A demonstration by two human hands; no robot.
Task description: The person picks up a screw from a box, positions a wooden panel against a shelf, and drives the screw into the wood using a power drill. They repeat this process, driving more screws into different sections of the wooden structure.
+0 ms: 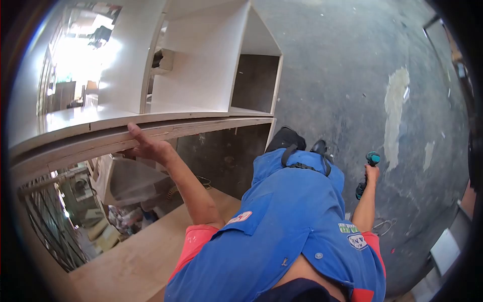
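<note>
My left hand grips a long wooden rail, with the thumb over its top and the fingers partly hidden beneath. Directly above that rail, separated by a dark narrow gap, runs the bottom edge of a white cabinet with open compartments. Down at my right side, my right hand is wrapped around the handle of a teal and black cordless drill. The drill's battery end shows below the hand, and the tool hangs over the grey floor.
A plywood panel lies at lower left beside my body. Behind the rail are bundled dark rods and piled scraps. The concrete floor has a pale patch. A white board lies at lower right.
</note>
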